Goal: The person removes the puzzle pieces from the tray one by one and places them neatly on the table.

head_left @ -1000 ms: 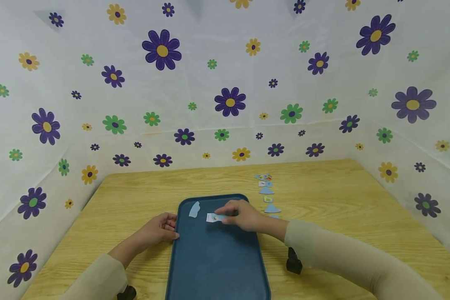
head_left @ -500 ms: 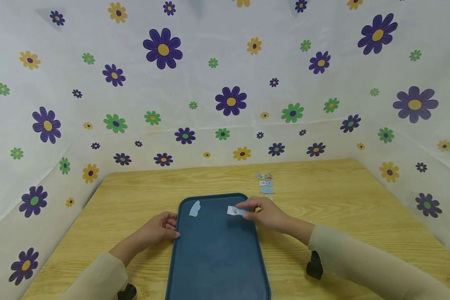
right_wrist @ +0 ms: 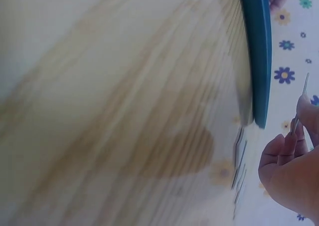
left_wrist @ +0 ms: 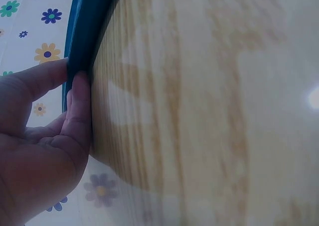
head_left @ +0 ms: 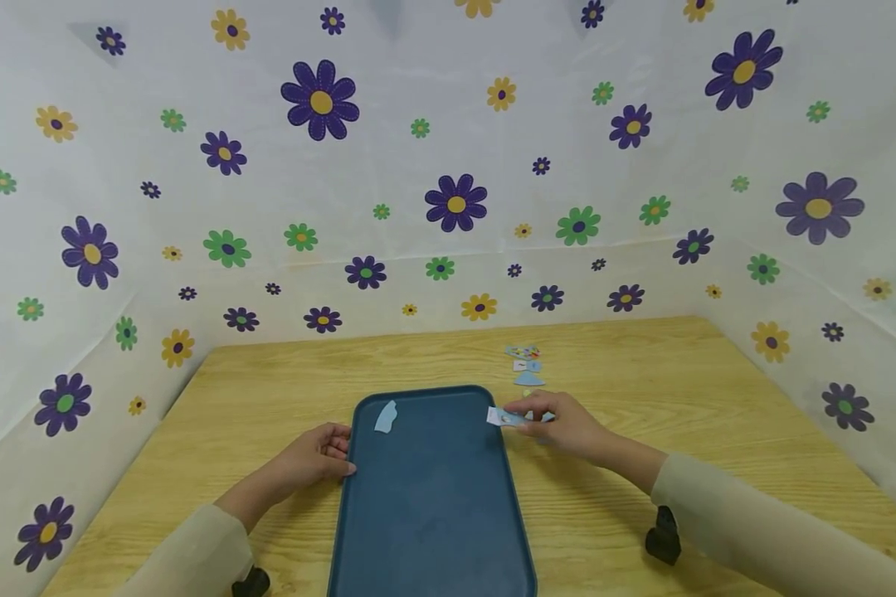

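Observation:
A dark blue tray (head_left: pixel 433 506) lies on the wooden table, a pale blue flat piece (head_left: pixel 386 417) with a wavy edge near its far left corner. At the tray's left side my left hand (head_left: pixel 317 464) pinches the rim, thumb and fingers on either side of it in the left wrist view. Over the tray's right edge my right hand (head_left: pixel 567 427) pinches a thin flat light-blue and white piece (head_left: pixel 502 416) with a small printed picture. The right wrist view shows this piece edge-on, raised between thumb and fingers; its right end is hidden by the fingers.
Beyond the tray's right corner a column of flat pieces lies on the table: a multicoloured one (head_left: pixel 523 351), a white and blue one (head_left: pixel 527 366) and a pale blue fan-shaped one (head_left: pixel 529 379). My right hand covers those nearer. A flower-printed cloth (head_left: pixel 388 166) surrounds the table.
My right hand has carried the light-blue and white piece rightward from over the tray's middle to its right edge. My left hand has stayed on the rim.

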{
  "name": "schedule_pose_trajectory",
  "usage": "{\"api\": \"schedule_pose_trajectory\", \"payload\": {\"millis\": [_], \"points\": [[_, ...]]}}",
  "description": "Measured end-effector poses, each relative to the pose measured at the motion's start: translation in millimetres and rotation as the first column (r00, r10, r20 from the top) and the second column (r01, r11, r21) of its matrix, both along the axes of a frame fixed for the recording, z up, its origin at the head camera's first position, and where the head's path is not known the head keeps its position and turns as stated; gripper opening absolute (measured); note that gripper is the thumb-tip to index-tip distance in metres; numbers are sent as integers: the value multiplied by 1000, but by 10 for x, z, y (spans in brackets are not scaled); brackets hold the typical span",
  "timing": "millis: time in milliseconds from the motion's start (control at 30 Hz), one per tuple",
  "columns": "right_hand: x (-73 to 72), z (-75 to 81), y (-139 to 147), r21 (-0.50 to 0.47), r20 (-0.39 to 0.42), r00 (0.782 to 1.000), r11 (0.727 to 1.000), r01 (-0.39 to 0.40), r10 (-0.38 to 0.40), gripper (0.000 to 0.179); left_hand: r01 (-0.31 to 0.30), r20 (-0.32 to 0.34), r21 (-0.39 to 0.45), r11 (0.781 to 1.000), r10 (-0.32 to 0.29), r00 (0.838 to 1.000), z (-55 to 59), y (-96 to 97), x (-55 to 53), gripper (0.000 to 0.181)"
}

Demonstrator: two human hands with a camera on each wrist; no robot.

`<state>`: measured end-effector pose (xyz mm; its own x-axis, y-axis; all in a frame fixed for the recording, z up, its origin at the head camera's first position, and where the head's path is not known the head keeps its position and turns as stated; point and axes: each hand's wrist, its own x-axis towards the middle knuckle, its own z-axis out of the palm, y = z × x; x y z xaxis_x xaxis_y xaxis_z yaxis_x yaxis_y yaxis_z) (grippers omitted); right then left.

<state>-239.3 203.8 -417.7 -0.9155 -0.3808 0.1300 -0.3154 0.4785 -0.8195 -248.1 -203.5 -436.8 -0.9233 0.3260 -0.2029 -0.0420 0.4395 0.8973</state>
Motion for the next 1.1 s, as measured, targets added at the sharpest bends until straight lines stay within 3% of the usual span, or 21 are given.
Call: {"api": "schedule_pose_trajectory", "payload": {"millis": [167,567,1100], "points": [[45,-2,143,5,-19,1000,1000,-17,17,29,11,6,10,1000,-11,1000,-9,-6,-1,60],[76,-106,473,19,26,997,997,-69,69,29,21,9,27,999,-21,1000,-19,-3,-2,60],[137,-237,638,-10,96,989,993,-113,114,26,42,13,50,998,-43,999,-30,-19,1,60]]}}
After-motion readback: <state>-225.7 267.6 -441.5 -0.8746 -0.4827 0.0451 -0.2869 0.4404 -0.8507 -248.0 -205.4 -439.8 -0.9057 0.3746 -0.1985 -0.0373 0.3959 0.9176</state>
